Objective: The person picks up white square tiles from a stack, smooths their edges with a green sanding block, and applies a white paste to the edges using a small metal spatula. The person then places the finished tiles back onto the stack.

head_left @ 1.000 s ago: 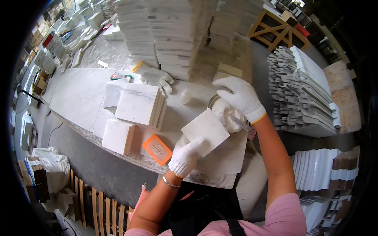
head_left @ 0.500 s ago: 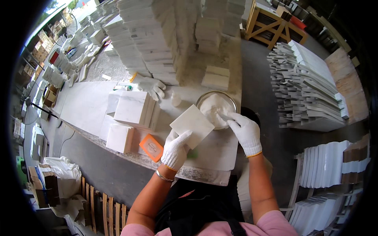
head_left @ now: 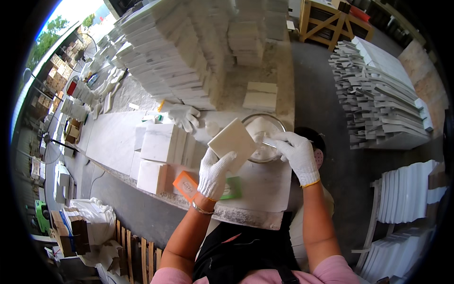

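A square white stone tile [head_left: 232, 143] is in my gloved left hand [head_left: 213, 174], thumb across its near face, tilted up above the worktable. My gloved right hand [head_left: 298, 154] reaches over the rim of a round metal bowl [head_left: 282, 124]. Its fingers are closed on a thin metal tool [head_left: 270, 141], whose tip is at the white paste [head_left: 261, 128] in the bowl; its handle is hidden by the glove. Below my left hand lie an orange block [head_left: 185, 184] and a green block [head_left: 231, 188]. White stone blocks [head_left: 157, 144] stand to the left.
A spare white glove [head_left: 183, 117] lies behind the blocks. Tall stacks of stone tiles [head_left: 175, 57] rise at the back of the table [head_left: 262, 201]. Stone strips [head_left: 378, 94] are piled on the right, and a wooden crate [head_left: 331, 23] stands beyond them.
My left hand has tilted the tile more upright. My right hand has shifted slightly, and the metal tool shows now. The green block has come further into view as the head view moved.
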